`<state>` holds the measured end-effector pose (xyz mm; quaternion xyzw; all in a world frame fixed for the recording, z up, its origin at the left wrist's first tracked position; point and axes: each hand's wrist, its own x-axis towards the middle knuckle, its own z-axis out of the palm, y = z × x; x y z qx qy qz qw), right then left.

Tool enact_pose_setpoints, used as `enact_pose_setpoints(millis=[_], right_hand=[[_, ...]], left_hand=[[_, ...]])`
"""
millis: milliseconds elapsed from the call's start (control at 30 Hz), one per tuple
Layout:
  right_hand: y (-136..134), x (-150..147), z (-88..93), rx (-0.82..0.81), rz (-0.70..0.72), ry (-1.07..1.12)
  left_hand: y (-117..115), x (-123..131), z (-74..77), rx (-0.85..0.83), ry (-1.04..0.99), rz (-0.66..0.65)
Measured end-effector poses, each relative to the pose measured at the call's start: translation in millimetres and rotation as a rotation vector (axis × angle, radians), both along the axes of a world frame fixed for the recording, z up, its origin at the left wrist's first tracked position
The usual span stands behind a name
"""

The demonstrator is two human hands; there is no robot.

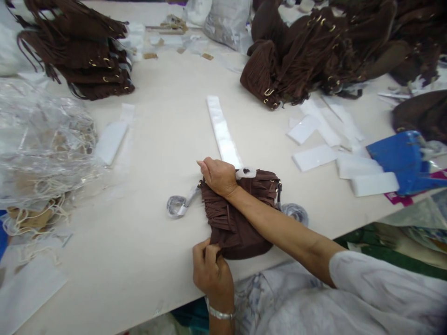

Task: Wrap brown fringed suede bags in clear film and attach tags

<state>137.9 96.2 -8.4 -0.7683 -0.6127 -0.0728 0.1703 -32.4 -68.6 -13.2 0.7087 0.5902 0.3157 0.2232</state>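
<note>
Brown bag [240,239] under right hand [220,176]

Left hand [212,272] pinches its lower corner; the right hand curls at its top, exact hold hidden, forearm [279,223] across it. Beyond those fingers, a white strip [222,130]; farther right, piled bags [300,60]; leftward, a wrapped coil [176,206].

Bright, diffuse light spread evenly over the pale table [160,125] around the person's fingers [211,253], leaving only faint, soft shadows. Glare streaked the clear plastic [38,135] left of the fingers. Beyond them, to the right, the dark bags [300,56] sank into dimness, their outlines blurred.
</note>
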Motion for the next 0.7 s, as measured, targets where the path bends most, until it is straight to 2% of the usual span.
enact_pose_setpoints(millis=[167,300,367,467,533,600,700], right_hand=[[-2,1,3.2,0.052,0.058,-0.008],[-1,-2,6.4,0.008,0.068,-0.025],[0,-3,8.2,-0.029,0.069,-0.039],[0,-6,17.3,-0.094,0.072,-0.052],[-4,-9,26.4,-0.092,0.087,-0.029],[-8,-9,28.7,-0.041,0.104,0.031],[-4,-4,8.0,-0.005,0.056,-0.006]], left_hand=[[-1,10,-0.8,-0.004,-0.008,0.06],[-5,8,21.0,0.021,-0.006,0.011],[-5,6,33.2,0.121,0.041,-0.088],[0,4,38.2,0.255,0.215,-0.407],[4,0,31.2,0.318,0.327,-0.567],[7,-6,16.4,0.405,0.361,-0.61],[13,-16,-15.2,0.498,0.389,-0.63]])
